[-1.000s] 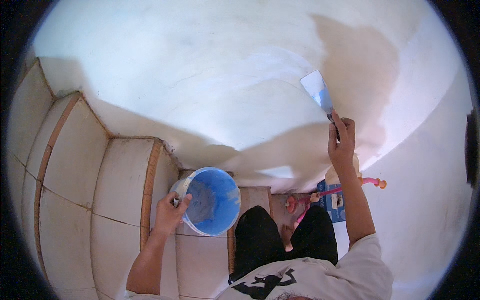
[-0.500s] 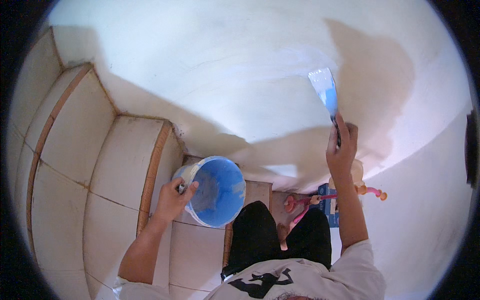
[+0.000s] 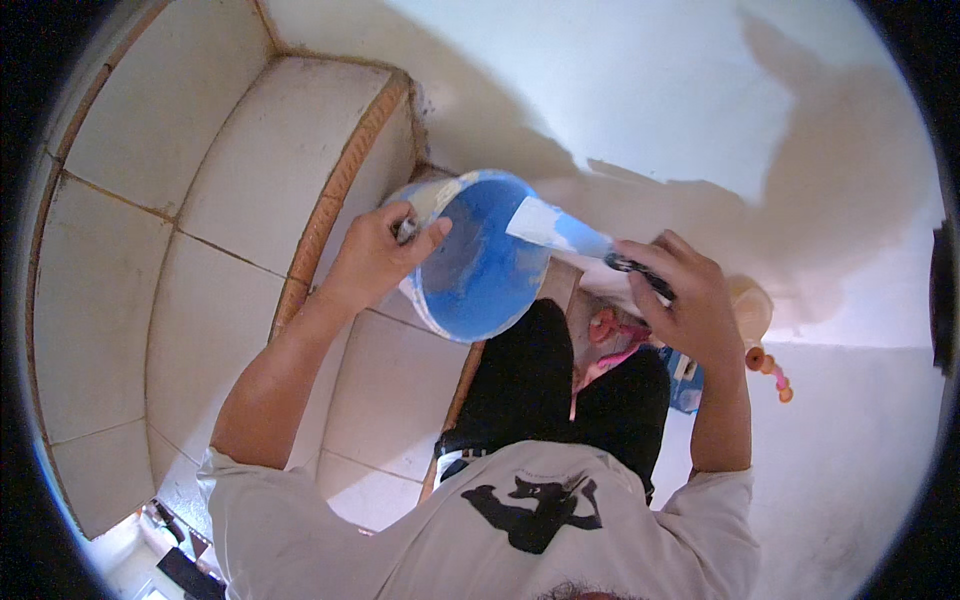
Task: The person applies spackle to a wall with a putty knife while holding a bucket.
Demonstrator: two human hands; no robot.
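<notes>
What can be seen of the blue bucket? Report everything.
The blue bucket, apparently plastic, has a round mouth facing the camera, a pale-smeared rim and outer wall, and greyish residue inside. The left hand's grip holds its left rim. The putty knife's blade overlaps its opening; contact is unclear. It is over tiled stairs; support is hidden.

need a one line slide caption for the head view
Over tiled stairs, the left hand holds a blue bucket while the right hand holds a scraper at its mouth.
</notes>
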